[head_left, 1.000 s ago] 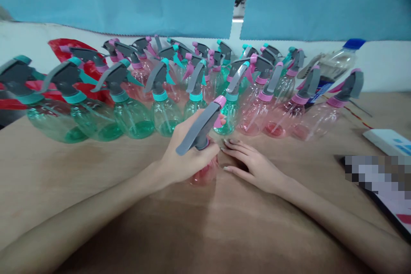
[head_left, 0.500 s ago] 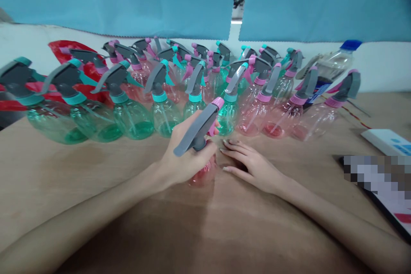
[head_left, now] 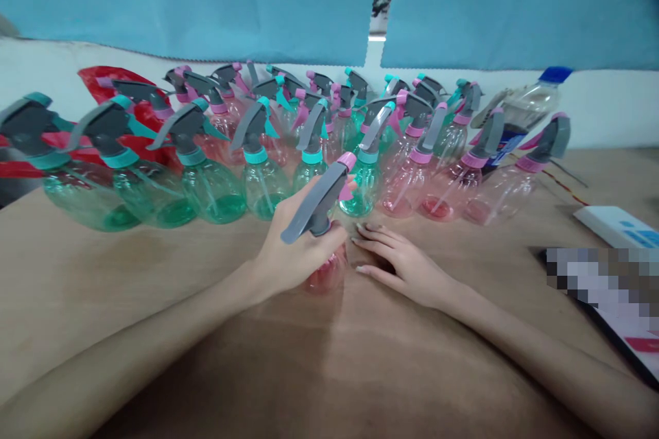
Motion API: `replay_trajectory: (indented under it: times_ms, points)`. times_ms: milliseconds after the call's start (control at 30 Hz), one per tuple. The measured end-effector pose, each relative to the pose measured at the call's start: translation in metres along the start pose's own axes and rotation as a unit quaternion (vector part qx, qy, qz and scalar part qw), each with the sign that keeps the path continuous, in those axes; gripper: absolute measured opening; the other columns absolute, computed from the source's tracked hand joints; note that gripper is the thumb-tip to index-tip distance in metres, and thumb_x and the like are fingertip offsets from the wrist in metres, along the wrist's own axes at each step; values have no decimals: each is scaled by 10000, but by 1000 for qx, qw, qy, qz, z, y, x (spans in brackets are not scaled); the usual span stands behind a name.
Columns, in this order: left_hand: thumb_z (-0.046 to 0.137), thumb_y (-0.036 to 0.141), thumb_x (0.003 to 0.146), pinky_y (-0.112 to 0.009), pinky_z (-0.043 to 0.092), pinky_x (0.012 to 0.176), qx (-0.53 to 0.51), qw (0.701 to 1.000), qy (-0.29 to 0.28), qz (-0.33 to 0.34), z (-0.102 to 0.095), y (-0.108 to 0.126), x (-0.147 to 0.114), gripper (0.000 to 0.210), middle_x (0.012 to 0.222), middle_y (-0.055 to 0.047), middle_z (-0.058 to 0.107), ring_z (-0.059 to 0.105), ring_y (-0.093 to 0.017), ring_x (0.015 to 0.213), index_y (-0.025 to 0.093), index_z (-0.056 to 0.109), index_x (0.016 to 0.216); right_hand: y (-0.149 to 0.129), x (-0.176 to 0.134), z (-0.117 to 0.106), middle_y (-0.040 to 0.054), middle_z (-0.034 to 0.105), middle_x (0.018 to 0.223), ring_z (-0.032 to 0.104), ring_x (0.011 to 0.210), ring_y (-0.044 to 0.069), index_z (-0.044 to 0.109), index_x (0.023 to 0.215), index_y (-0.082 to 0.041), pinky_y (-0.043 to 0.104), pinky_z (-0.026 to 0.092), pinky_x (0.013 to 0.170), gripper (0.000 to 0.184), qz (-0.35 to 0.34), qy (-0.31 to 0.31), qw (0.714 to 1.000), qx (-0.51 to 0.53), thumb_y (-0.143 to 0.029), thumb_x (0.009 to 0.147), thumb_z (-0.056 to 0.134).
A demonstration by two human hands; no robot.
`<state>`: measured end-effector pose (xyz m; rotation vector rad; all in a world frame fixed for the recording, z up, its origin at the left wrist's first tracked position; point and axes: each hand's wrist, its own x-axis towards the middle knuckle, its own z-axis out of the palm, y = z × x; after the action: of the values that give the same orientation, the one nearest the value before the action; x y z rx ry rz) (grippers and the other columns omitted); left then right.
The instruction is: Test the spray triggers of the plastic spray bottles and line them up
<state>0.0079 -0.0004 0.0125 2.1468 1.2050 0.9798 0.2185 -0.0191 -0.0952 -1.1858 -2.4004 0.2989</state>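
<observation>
A pink spray bottle (head_left: 327, 273) with a grey and pink trigger head stands in front of me. Wrapped around its neck is my left hand (head_left: 296, 240), which hides most of the bottle's upper body. My right hand (head_left: 399, 257) lies on the table just right of this bottle, palm down, fingers stretched toward it and holding nothing. Behind both hands runs a front row of spray bottles: green ones, such as the green spray bottle (head_left: 213, 192), at left and centre, and pink ones, such as the pink spray bottle (head_left: 437, 195), at right.
More spray bottles crowd behind the front row. A red plastic bag (head_left: 110, 72) lies at the back left. On the right are a blue-capped bottle (head_left: 535, 99), a white box (head_left: 618, 223) and a dark-edged flat object (head_left: 607, 329), partly blurred. A wire (head_left: 566, 188) crosses the table.
The held spray bottle's head has risen very slightly in view. Things at the right have shifted a little leftward. My right hand stays in nearly the same place.
</observation>
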Motion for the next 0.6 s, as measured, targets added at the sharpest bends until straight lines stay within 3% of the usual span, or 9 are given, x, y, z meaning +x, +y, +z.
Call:
replay_trajectory:
  times_ms: [133,367,600]
  points:
    - [504,76,718,-245,433,569,-30,999,18,18,4,-4,-1,388,677,51,516,451,-120,550,226,563,1071,1,1,0,123,511,1423,430,1349,265,543,1332,-171,500,337,1131,490,-2,3,1000,5,-470,949,484]
    - [533,82,765,-271,491,634,-56,998,24,2,9,-3,-2,493,975,-2,659,607,-145,695,257,519,1226,-4,0,-4,160,528,1399,434,1341,291,526,1337,-145,506,352,1110,567,9,-10,1000,18,-526,917,512]
    - [625,223,853,-300,556,812,-141,990,2,22,26,5,-11,496,1236,-26,608,653,-194,1006,311,432,1301,-41,-15,-33,164,559,1351,562,1197,319,412,1391,-175,492,462,979,752,66,-34,986,149,-557,797,669]
